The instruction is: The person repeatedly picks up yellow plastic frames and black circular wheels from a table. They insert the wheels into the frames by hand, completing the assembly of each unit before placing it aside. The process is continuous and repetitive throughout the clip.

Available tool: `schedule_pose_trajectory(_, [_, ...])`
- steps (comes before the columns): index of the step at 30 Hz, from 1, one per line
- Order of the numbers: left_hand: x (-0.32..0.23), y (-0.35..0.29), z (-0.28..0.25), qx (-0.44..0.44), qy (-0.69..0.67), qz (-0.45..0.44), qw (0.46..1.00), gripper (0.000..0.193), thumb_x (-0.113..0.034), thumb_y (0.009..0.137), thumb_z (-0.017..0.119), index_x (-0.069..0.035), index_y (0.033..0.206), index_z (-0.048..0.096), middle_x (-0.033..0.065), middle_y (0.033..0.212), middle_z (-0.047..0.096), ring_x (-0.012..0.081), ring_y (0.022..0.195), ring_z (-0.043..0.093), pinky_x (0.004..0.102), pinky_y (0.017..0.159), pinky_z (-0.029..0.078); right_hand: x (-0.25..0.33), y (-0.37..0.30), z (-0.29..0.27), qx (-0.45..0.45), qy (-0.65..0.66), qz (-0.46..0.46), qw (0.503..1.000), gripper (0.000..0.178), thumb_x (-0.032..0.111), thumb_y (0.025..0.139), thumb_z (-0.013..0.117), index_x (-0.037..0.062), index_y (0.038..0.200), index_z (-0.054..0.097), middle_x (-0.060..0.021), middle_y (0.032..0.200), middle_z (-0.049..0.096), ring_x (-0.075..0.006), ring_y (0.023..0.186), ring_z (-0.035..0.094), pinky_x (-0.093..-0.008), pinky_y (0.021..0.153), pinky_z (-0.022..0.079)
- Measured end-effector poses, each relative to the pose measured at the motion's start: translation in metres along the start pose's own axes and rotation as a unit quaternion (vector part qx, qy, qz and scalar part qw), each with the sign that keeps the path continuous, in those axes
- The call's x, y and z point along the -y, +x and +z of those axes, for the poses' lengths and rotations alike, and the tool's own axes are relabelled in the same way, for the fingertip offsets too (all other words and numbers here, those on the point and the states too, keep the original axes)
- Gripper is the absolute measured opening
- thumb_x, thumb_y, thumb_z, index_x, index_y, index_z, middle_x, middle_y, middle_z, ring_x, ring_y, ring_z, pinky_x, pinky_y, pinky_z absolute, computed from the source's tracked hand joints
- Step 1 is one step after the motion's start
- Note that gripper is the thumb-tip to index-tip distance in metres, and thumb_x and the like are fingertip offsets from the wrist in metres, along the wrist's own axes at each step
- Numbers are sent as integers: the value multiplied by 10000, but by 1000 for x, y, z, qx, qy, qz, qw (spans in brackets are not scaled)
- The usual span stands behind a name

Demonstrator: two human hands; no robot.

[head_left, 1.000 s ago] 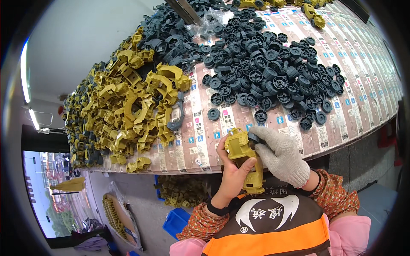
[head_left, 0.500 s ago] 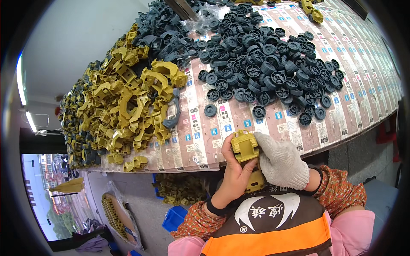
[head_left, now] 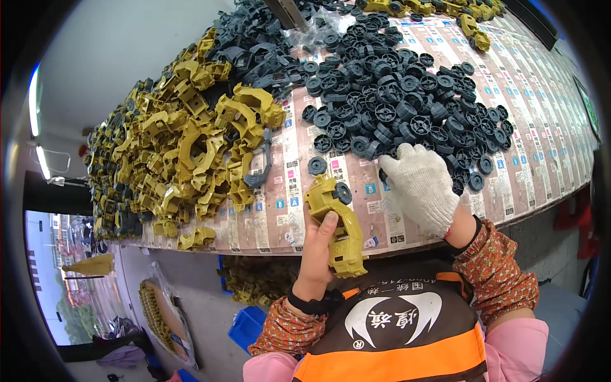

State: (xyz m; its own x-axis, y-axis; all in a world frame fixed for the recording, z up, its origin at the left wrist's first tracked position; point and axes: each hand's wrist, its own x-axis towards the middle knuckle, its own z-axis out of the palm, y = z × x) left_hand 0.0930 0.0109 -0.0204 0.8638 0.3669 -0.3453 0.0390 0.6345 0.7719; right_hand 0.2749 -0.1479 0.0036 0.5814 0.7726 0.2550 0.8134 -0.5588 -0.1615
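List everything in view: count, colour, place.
Vehicle body: one, olive, in left hand
Fitted wheel: one visible, dark grey, on it
Loose wheels: many, dark grey, heaped centre
Shells: many, olive, heaped left
Other parts: many, dark grey, beyond shells
Plastic film: clear, far end
Vehicles: several, olive, far edge
Table: one, pinkish and white, centre
Bin: at least one, blue, floor
Light tubes: two, white, left
Window: one, pale, lower left
Apron: one, brown and orange, bottom
Left hand: one, bare, gripping body
Right hand: one, white-gloved, at wheel heap
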Motion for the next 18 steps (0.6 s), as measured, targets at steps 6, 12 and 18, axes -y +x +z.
schedule_pose_trajectory(6, [8, 1, -5, -12, -51, 0, 999, 420, -290, 1116, 563, -146, 1497, 463, 37, 1257, 640, 164, 1060, 690, 339, 846, 623, 5, -6, -1, 9, 27, -13, 1000, 288, 80, 762, 744, 55, 1038, 664, -136, 984, 616, -339, 938, 638, -454, 789, 535])
schedule_pose_trajectory(12, [10, 2, -3, 0, -74, 32, 997, 405, -247, 1086, 621, -148, 1449, 471, 43, 1216, 638, 161, 1034, 694, 331, 826, 628, 21, -38, -3, 52, 189, 23, 980, 308, 99, 876, 720, 34, 1167, 643, -156, 921, 707, -344, 865, 734, -459, 712, 576])
schedule_pose_trajectory(18, [9, 2, 14, -47, -43, 79, 995, 420, -209, 1064, 659, -133, 1427, 461, 45, 1184, 628, 158, 1010, 687, 326, 808, 626, 55, -59, -20, 43, 513, 131, 847, 296, 74, 915, 746, 17, 1195, 672, -194, 1019, 750, -371, 907, 766, -406, 766, 599])
